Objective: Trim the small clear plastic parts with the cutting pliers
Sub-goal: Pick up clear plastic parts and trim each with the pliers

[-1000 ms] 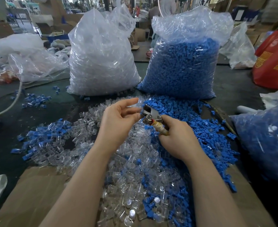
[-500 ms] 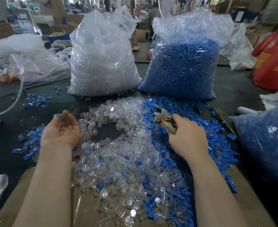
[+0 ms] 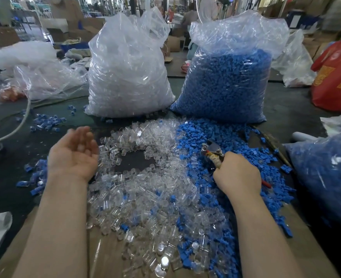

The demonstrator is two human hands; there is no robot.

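Observation:
A wide heap of small clear plastic parts (image 3: 145, 189) covers the middle of the table, with a bare dark patch inside it. My right hand (image 3: 237, 174) grips the taped handles of the cutting pliers (image 3: 211, 150), whose metal jaws point up and left over the blue pieces. My left hand (image 3: 74, 155) hovers palm up at the heap's left edge, fingers relaxed and a little blurred; nothing shows in the palm.
Loose blue plastic pieces (image 3: 225, 137) spread right of the clear heap. A tall bag of clear parts (image 3: 127, 73) and a bag of blue parts (image 3: 227, 77) stand behind. Another blue-filled bag (image 3: 326, 173) sits far right. Brown cardboard (image 3: 105, 255) lies under the near heap.
My left hand left the pliers' jaws, swung out to the left and turned palm up, then drifted slightly back. My right hand with the pliers moved right and lower.

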